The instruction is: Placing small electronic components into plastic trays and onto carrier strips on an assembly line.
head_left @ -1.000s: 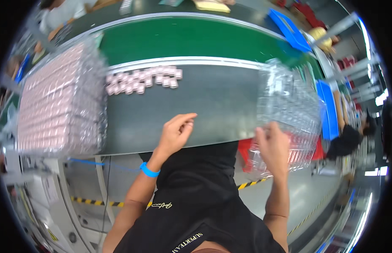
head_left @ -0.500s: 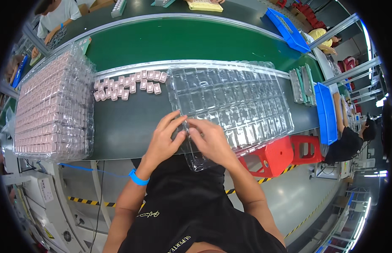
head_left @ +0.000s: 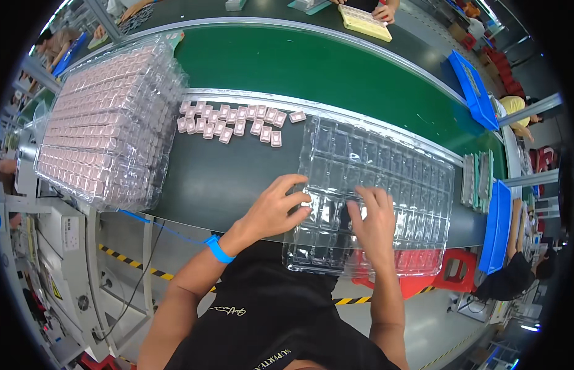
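Note:
A clear plastic tray (head_left: pixel 416 213) with rows of moulded cells lies in front of me, its near edge overhanging the table. Its cells look unfilled; whether several trays are stacked there I cannot tell. At the tray's left edge is my left hand (head_left: pixel 277 206), with fingers apart and tips against the rim. My right hand (head_left: pixel 374 225) rests over the middle of the tray, fingers bent and spread, fingertips down at the cells. Beyond my left hand, several small pale pink square pieces (head_left: pixel 239 127) lie loose in rough rows.
A tall stack of clear trays (head_left: pixel 108 129) filled with pink pieces stands at left. A green conveyor belt (head_left: pixel 336 68) runs behind a metal rail. Grey-green strips (head_left: pixel 478 179) and a blue bin (head_left: pixel 496 228) sit at right. Red stools (head_left: pixel 416 285) stand under the overhang. Co-workers sit across.
My hands have moved apart: the right has gone right across the tray, while the left stays by its edge. The tray now sits squarer to me. The whole view has turned.

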Demonstrator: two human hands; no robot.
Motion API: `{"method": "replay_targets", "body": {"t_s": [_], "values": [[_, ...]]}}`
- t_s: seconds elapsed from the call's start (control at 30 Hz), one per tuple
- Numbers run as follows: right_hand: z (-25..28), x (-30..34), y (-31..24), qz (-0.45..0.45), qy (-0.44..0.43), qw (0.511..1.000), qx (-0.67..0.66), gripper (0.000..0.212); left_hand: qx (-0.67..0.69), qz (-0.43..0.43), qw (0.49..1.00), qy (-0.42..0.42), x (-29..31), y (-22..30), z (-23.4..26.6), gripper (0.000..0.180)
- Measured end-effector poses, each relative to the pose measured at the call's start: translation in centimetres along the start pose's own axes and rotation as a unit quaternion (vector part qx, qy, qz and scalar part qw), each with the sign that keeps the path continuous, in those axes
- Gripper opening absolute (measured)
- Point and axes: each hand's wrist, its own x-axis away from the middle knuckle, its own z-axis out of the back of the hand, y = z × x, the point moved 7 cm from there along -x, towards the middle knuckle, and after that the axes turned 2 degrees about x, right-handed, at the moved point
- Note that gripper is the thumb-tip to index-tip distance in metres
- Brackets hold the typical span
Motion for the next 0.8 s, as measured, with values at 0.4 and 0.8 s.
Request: {"method": "replay_targets", "body": {"t_s": [0.4,0.8], "values": [[-9.9,-17.0,-7.4,0.127,-0.029,0.979,0.155,0.037,-0.056,0.000,0.989,0.140,0.5,-2.2,4.1,0.015],[-11.2,-17.1,-7.5,0.139,-0.067,0.983,0.096,0.042,-0.294,-0.041,0.947,0.119,-4.9,-5.2,6.4,0.023]]}}
